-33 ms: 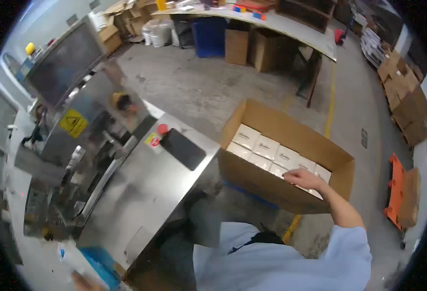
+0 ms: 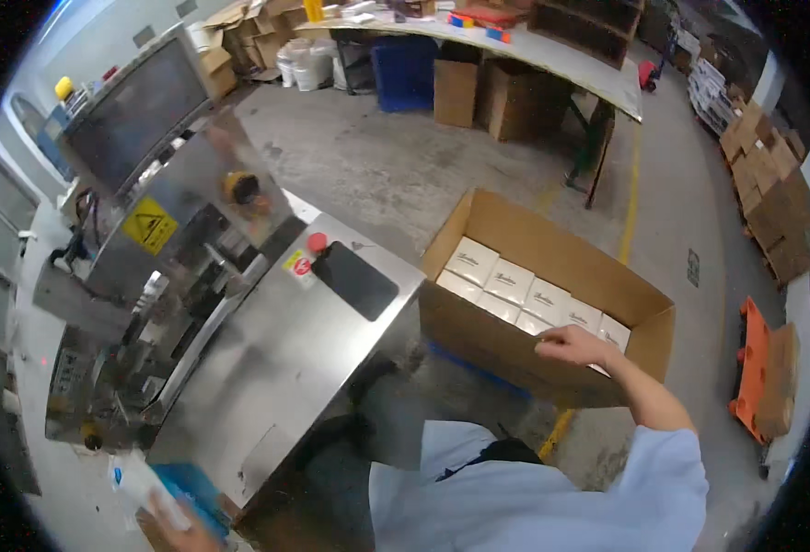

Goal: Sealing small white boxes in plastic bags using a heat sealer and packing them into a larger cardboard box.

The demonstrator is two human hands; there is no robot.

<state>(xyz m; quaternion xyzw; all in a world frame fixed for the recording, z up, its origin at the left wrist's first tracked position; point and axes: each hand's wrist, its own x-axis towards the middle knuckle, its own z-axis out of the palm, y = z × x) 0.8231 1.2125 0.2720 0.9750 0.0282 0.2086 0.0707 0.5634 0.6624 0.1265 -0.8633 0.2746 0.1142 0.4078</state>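
At the lower left, my left hand (image 2: pixel 184 526) is closed round the near side of a white packet (image 2: pixel 138 480) with a small blue mark. A blue sheet or bag (image 2: pixel 189 486) lies beside the packet, at the machine table's corner. My right hand (image 2: pixel 572 347) is over the near rim of an open cardboard carton (image 2: pixel 492 329), its fingers curled together. What those fingers hold, if anything, cannot be made out. Inside the carton stand rows of white packs (image 2: pixel 508 280) with dark print, some of them hidden behind my right hand and the near wall.
A steel machine table (image 2: pixel 285 340) stands left of the carton, bearing a red button (image 2: pixel 317 242) and a dark panel (image 2: pixel 357 281). Machinery with a yellow warning sign (image 2: pixel 150 225) rises behind it. A long worktable (image 2: pixel 571 55) is at the back; an orange trolley (image 2: pixel 750 368) stands right.
My left hand has come up onto the white packet. My right hand stays at the carton's rim with its fingers curled. The whole view has shifted slightly.
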